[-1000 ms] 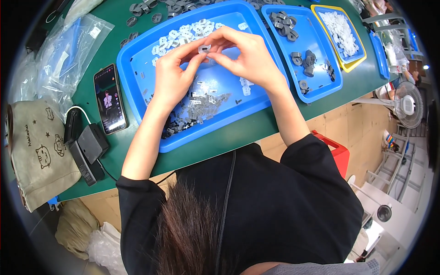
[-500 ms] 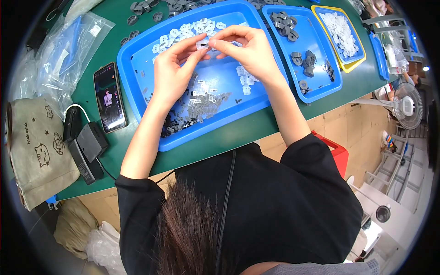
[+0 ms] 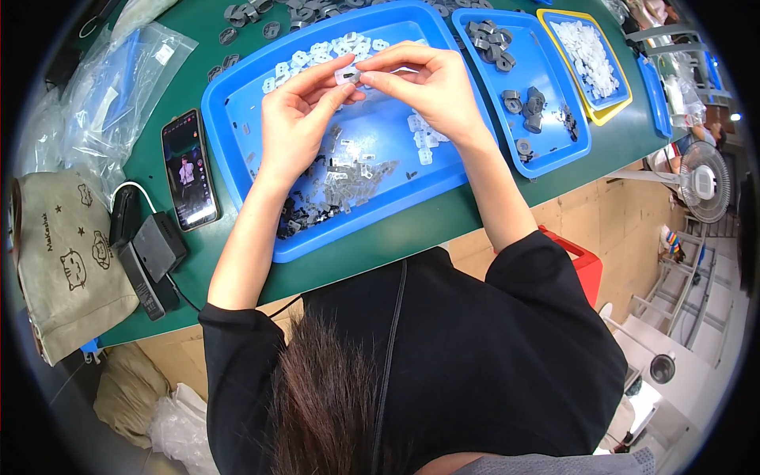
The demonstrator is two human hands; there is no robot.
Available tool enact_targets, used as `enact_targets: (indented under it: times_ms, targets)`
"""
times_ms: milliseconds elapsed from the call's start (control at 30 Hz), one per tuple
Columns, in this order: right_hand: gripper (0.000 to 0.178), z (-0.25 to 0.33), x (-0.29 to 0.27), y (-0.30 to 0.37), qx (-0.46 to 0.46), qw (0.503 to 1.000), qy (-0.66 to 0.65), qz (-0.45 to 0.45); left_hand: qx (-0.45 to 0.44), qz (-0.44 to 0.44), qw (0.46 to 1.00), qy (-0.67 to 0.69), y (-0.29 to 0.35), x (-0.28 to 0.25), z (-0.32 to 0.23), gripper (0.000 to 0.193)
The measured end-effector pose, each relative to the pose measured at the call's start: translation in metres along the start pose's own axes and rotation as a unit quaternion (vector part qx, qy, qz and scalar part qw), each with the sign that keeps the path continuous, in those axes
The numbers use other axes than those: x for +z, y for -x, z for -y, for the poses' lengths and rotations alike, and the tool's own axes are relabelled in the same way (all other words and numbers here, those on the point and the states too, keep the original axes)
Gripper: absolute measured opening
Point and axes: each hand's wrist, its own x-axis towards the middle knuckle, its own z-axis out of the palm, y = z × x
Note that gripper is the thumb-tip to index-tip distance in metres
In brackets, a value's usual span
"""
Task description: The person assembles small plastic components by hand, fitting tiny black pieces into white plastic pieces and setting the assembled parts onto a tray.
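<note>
Over the far half of a large blue tray (image 3: 313, 245), my left hand (image 3: 299, 119) and my right hand (image 3: 427, 83) meet fingertip to fingertip. Between them they pinch a small white plastic part (image 3: 346, 75) with a dark spot in its middle. The left thumb and forefinger close on its left side, the right ones on its right edge. Behind the hands lie many similar white parts (image 3: 317, 54). Nearer to me in the tray is a spread of small clear and grey pieces (image 3: 348, 178), with little black pieces (image 3: 305, 220) at the near left corner.
To the right stand a second blue tray (image 3: 546, 162) with grey ring-shaped parts (image 3: 492, 43) and a small tray of white pieces (image 3: 586, 55). A lit phone (image 3: 190, 170), a black charger (image 3: 158, 241) and a canvas bag (image 3: 67, 261) lie left. Grey parts (image 3: 309, 9) lie behind.
Both hands have shifted very slightly left with the white part, which is turned a little between the fingertips. The trays and other things have stayed where they were.
</note>
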Motion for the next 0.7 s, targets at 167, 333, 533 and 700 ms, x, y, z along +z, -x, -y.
enact_targets:
  times_ms: [167, 333, 533, 700]
  targets:
    - [0.016, -0.006, 0.002, 0.0, 0.025, 0.999, -0.004, -0.021, 0.001, -0.015, 0.999, -0.044, 0.001, 0.003, 0.001, 0.03]
    - [0.016, -0.005, 0.003, -0.002, 0.031, 0.998, 0.062, -0.013, 0.025, -0.02, 0.996, -0.078, 0.001, 0.005, 0.004, 0.029]
    - [0.017, 0.001, 0.0, -0.004, 0.125, 0.987, -0.091, 0.037, -0.013, 0.004, 1.0, 0.003, 0.0, 0.002, -0.001, 0.027]
    - [0.013, -0.003, 0.002, -0.004, -0.068, 0.989, 0.129, 0.023, -0.079, 0.01, 0.995, 0.066, -0.003, -0.004, -0.001, 0.03]
